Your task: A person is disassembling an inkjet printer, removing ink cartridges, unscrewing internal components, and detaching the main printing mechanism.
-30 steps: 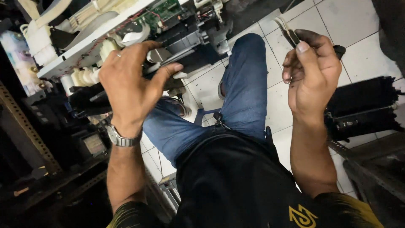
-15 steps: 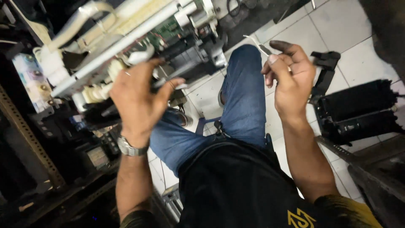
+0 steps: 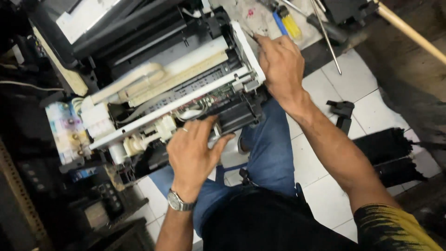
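With the opened printer (image 3: 176, 88) resting on the person's lap, the left hand (image 3: 193, 155) spreads wide against its near edge and should keep bracing it while the right hand (image 3: 278, 62), fingers narrow, pinches its right end squarely.

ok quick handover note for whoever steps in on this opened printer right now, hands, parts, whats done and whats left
Left hand: fingers spread, pressing the front underside of the opened printer, steadying it over the lap.
Right hand: at the printer's right end frame, fingertips pinched at its top corner; whether they hold anything cannot be seen.
Ink tanks sit at the printer's left end. Screwdrivers lie on the floor beyond.
Done: outer cover off, insides exposed.
Left: whatever is being worked at the right end, then reassembly, probably.
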